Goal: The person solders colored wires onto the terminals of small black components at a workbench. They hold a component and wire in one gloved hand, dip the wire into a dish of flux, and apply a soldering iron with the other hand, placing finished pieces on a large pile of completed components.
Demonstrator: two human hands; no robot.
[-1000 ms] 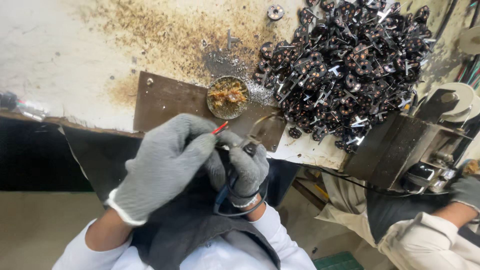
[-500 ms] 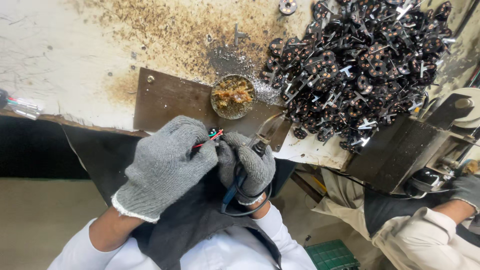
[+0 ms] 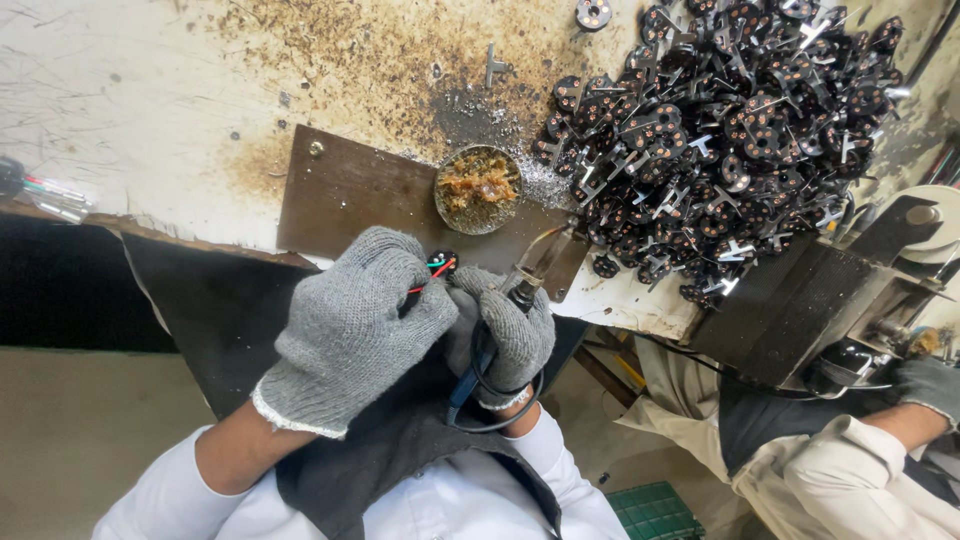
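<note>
Our left glove (image 3: 350,325) hides most of the small wired part (image 3: 437,267); the heap of black parts (image 3: 730,130) and a co-worker's gloved hand (image 3: 925,385) run off frame.

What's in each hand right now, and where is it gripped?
Left hand pinches a small wired part at its wires. Right hand grips the soldering iron by its handle.

A single head-worn camera supplies the only view. It looks steeply down from above the person's chest, facing forward across the near edge of the table (image 3: 150,130). The range is close: the left hand (image 3: 350,325) and right hand (image 3: 510,335) sit at frame centre, the table fills the upper half, and the floor shows below.
</note>
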